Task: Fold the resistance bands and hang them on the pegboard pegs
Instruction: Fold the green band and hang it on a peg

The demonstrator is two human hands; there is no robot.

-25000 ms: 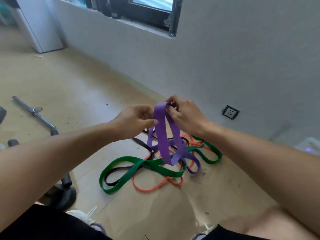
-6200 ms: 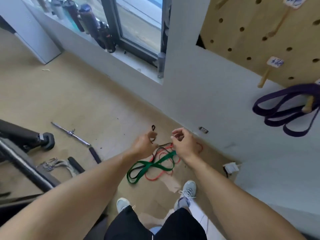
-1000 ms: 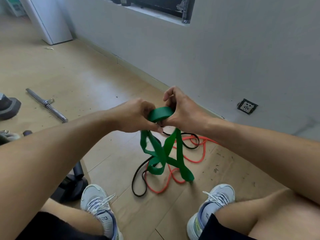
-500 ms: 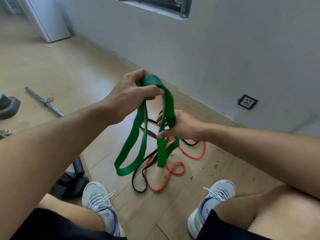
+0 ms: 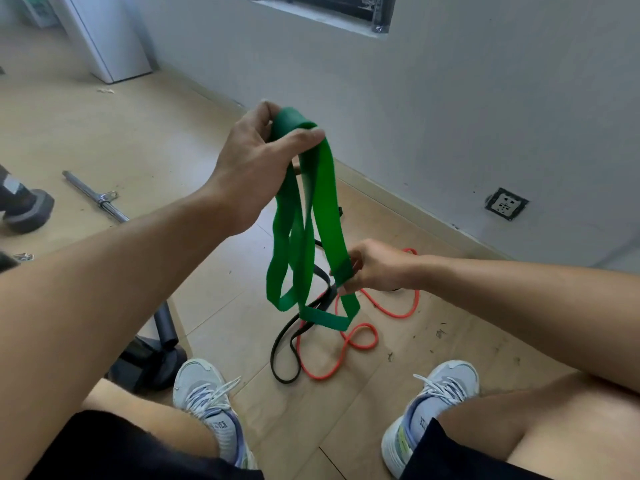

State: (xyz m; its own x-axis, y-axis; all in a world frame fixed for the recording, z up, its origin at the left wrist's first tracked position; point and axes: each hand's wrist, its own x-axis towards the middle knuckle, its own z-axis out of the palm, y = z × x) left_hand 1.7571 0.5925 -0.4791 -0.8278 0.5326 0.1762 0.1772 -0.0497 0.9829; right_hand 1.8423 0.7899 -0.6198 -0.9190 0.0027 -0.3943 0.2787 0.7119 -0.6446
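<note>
**Green band held up between two hands**

The wall (image 5: pixel 450 116) stands beyond both hands, and the wooden floor (image 5: pixel 156 133) lies under them. The left hand (image 5: pixel 256 161) is raised high; its thumb and fingers are curled and pinch the top fold of the green band (image 5: pixel 322 209). The band hangs down from this hand in several loops, above the floor. Lower and to the right, the right hand (image 5: pixel 374 265) pinches one strand of the same band between thumb and fingers. Under the right hand, on the floor, lie the orange band (image 5: pixel 360 341) and the black band (image 5: pixel 284 355), crossing each other. Two shoes (image 5: pixel 207 396) stand nearer to the person than the hands. A metal bar (image 5: pixel 93 195) lies far to the left of the left hand. A socket (image 5: pixel 506 204) is in the wall, right of the right hand.
</note>
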